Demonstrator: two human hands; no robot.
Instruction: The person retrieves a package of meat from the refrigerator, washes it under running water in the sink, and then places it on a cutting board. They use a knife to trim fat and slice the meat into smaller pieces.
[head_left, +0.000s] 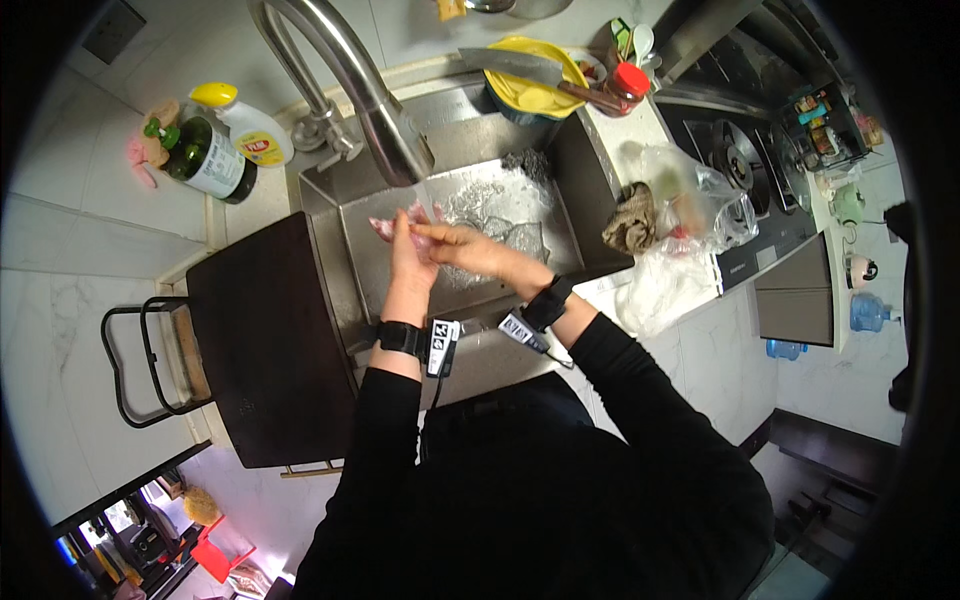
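A piece of pink raw meat (383, 228) is gripped in my left hand (411, 259), over the stainless steel sink (375, 277). Fingers of my right hand (469, 250) press on the meat from the other side. Water runs down onto the meat from the gooseneck faucet (382, 127). Part of the meat is hidden behind my fingers. Below and to the right, water splashes on the sink floor, around a strainer-like drain cover (525, 238). Dark mesh scrubber-like material (529, 165) lies in the sink's far right corner.
A cleaver (517, 66) rests across a yellow basket (525, 94) at the sink's back edge. Dark board (270, 345) lies left of the sink. Bottles (259, 139) stand back left. A rag (632, 217) and plastic bags (667, 289) lie right, before the gas stove (739, 161).
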